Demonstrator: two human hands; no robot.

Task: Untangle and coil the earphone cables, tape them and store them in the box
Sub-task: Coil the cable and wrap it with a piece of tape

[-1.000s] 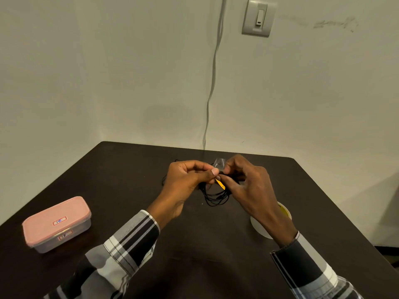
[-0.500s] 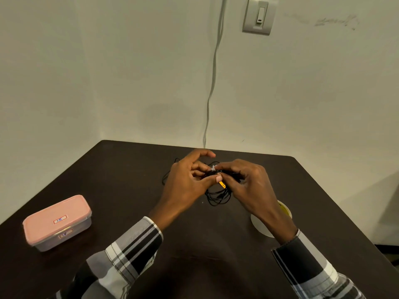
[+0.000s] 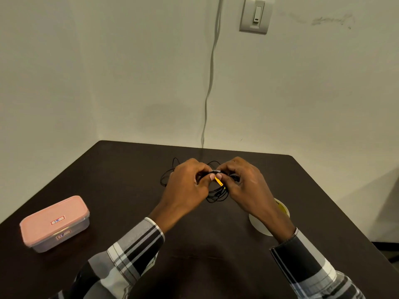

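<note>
Since 0.5 s ago the left hand's (image 3: 185, 186) fingers have curled back down: index was lifted and splayed, now it's closed w/ the thumb onto the coil again, and both hands sit tighter together.

L to R: box (image 3: 55, 223) w/ pink lid, closed, sits near the left edge of the table (image 3: 121, 182), well apart from the hands. Small label on lid and another on its clear side wall; text too small to read. Left hand pinches the black earphone cable (image 3: 218, 195) bundle at its top, thumb and fingertips clenched on it. Right hand (image 3: 244, 186) meets it fingertip to fingertip, also clamped on the same bundle; a small shiny bit between the fingertips looks like tape, can't tell for sure. Yellow tab (image 3: 218, 181) pokes out below the thumbs. Coil loops hang under the hands, just above the tabletop; more loose cable (image 3: 167, 175) lies on the table behind the left hand, partly hidden by it. Tape roll (image 3: 262, 225), pale w/ yellow inner rim, lies flat near the right wrist, mostly blocked by the forearm. Both sleeves (image 3: 133, 247) are grey/black/white plaid.

Table is dark brown, matte, pushed into a corner. Walls off-white; a grey wire (image 3: 210, 72) runs down the far wall to the table edge, wall switch (image 3: 255, 15) upper right, faint scuff marks beside it.
</note>
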